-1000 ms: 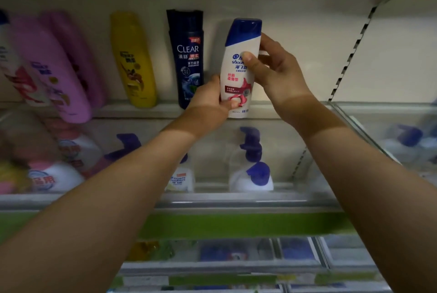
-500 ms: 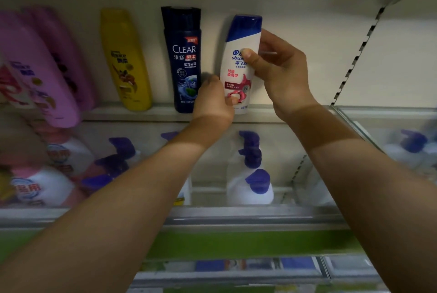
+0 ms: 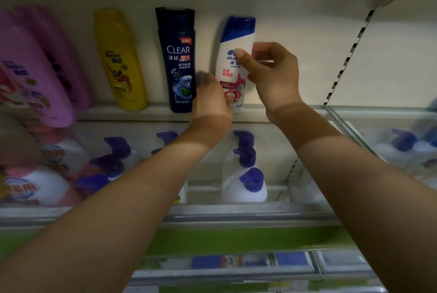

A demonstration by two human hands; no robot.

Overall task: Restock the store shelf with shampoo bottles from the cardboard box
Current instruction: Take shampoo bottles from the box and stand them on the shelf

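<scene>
Your right hand [image 3: 272, 77] grips the white Head & Shoulders shampoo bottle [image 3: 235, 56] at mid-height, thumb across the front label, fingers curled round its right side. Your left hand [image 3: 211, 101] holds the same bottle low on its left side, fingers wrapped toward the base; the fingertips are hidden behind the hand. The bottle stands upright, blue cap up, its foot on the upper shelf [image 3: 132, 112], close to the back wall. Just left of it stands a dark blue CLEAR bottle [image 3: 177, 60], near your left knuckles; contact between them cannot be told. Further left: a yellow Rejoice bottle [image 3: 120, 60], then blurred pink bottles [image 3: 35, 75]. On the shelf below: white pump bottles with purple tops [image 3: 246, 174]
</scene>
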